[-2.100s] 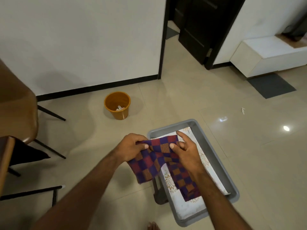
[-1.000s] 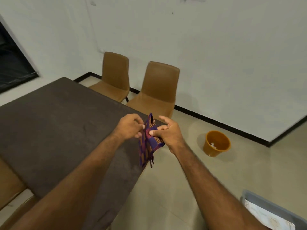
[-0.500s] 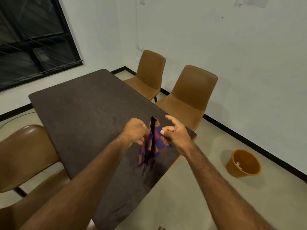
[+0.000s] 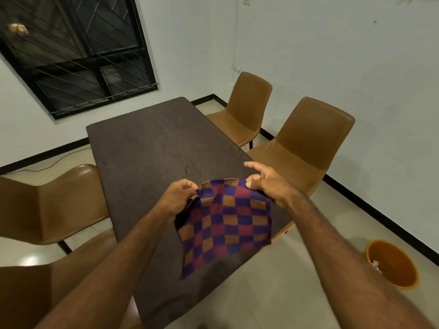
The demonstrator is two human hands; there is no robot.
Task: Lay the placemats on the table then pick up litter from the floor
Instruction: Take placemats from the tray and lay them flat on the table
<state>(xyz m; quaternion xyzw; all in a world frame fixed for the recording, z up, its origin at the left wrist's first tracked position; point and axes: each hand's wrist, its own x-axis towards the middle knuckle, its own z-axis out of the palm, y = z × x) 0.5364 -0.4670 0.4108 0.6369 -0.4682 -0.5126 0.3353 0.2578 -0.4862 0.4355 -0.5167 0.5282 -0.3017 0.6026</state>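
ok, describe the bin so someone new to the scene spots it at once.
Start at the dark table, then look to the floor off its near right corner. The round orange bin stands there, the only open container, white scraps inside.

A tan moulded chair with thin black legs point(image 4: 247, 110) and a second one like it point(image 4: 311, 143) stand at the right, with a third tan chair point(image 4: 50, 205) at the left. A black-framed barred window point(image 4: 71, 51) is set in the white wall point(image 4: 332, 43). A round orange plastic bin point(image 4: 394, 269) sits near the black skirting point(image 4: 380, 220).
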